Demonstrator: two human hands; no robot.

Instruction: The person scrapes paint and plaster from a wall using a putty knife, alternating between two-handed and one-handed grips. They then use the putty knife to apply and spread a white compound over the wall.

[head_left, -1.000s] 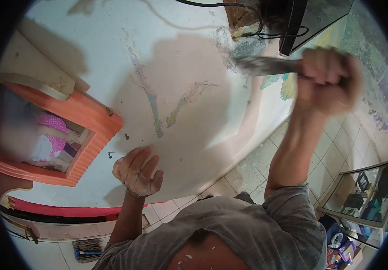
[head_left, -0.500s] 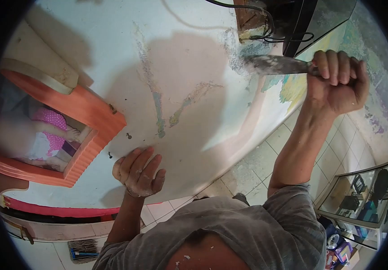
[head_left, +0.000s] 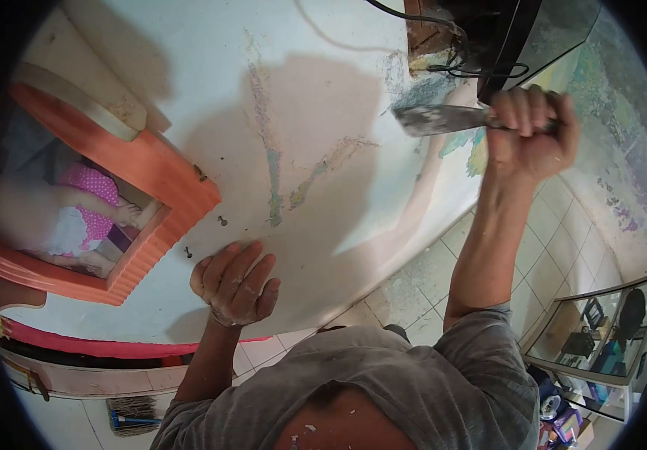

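My right hand point(head_left: 528, 133) is raised and closed around the handle of a metal scraper point(head_left: 437, 120). Its flat blade points left and lies against the white wall point(head_left: 323, 97), just below a patch of bare, peeled plaster. My left hand point(head_left: 235, 285) rests flat on the wall lower down, fingers slightly spread and dusted with white. Streaks of flaked paint point(head_left: 271, 180) run down the wall between both hands.
An orange-framed opening point(head_left: 160, 196) is at the left, with a person in pink seen through it. A dark box and black cables point(head_left: 489, 45) hang above the scraper. Tiled floor point(head_left: 556, 247), a glass cabinet point(head_left: 601, 337) and a brush point(head_left: 132, 414) lie below.
My right hand has moved the scraper slightly left and down along the wall. My left hand stays pressed in the same spot. The view has shifted a little.
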